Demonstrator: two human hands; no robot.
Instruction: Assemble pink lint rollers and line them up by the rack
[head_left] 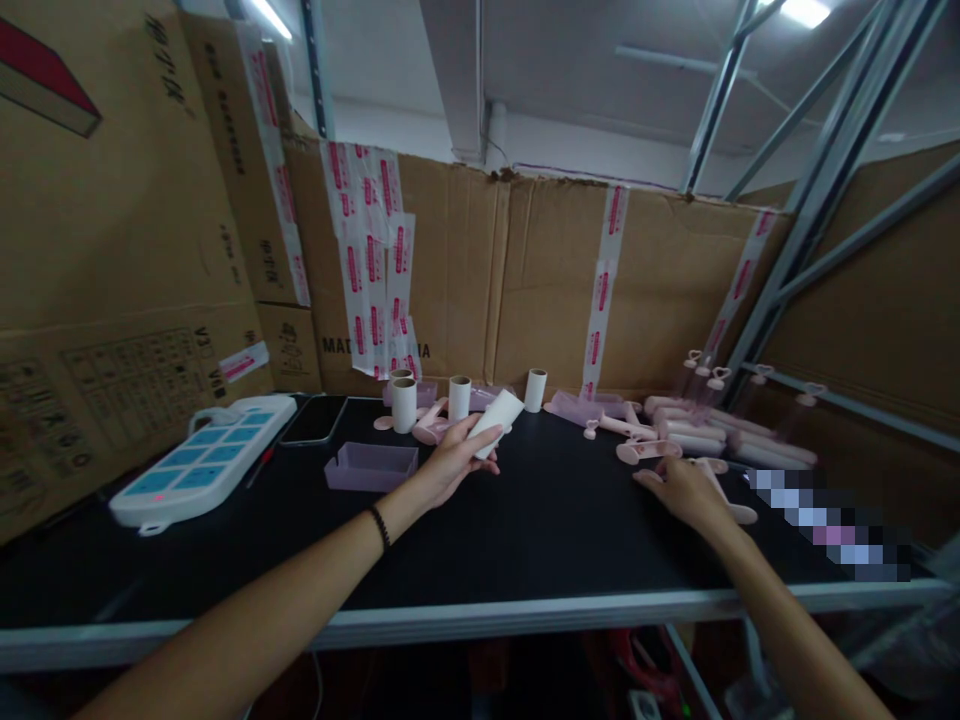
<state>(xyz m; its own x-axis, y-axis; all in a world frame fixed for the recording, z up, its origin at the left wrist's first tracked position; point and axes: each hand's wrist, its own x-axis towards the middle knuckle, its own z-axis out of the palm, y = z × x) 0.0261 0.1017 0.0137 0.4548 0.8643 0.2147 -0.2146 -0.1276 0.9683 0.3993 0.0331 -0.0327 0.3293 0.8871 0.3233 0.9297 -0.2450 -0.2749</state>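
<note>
Black bench (555,540), seen from its front edge. Toward the right edge, the right hand (686,490) bends over loose pale pink parts (740,514), presumably spread there for easy picking. Left of centre, an open purple tray (375,470) lies beside the left hand (457,462), which holds a white tube (499,420) aslant above the surface, probably leaving its upper end free. Near the rear edge, other white tubes (404,405) stand on end, likely against rolling; pink cylinders (697,435) lie massed toward the rear right corner. A cardboard wall (551,290) backs the rear edge, perhaps as a stop. Fingers: right, bent downward among the parts, any pinch impossible to tell; left, closed around the tube, one digit across its near face, others curled beneath.
</note>
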